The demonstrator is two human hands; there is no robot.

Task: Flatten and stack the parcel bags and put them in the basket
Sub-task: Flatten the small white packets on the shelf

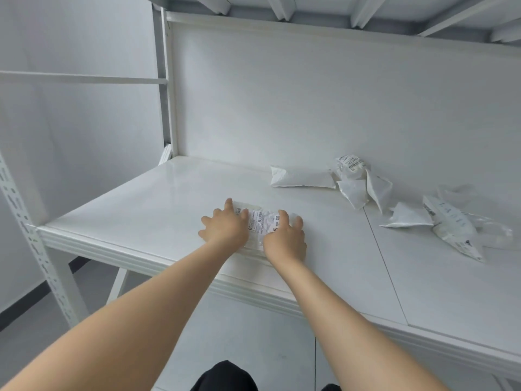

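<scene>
- Pressing down with fingers spread: left hand (pixel 224 227) and right hand (pixel 285 241), both on a clear parcel bag (pixel 262 222) near the front edge of a white shelf (pixel 141 210).
- Barcode label (pixel 260 218) on it; print too small to read.
- Further back right, well apart: unflattened bags (pixel 303 178).

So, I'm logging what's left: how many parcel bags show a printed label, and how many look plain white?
Labelled bags: 3, nearest, back, right
Plain white bags: 3
Total: 6, leaving out the faint clear plastic at far right.

White shelf board (pixel 141 210), labelled parcel bag (pixel 262 222) near front edge, crumpled bags (pixel 303 179) back right
</scene>
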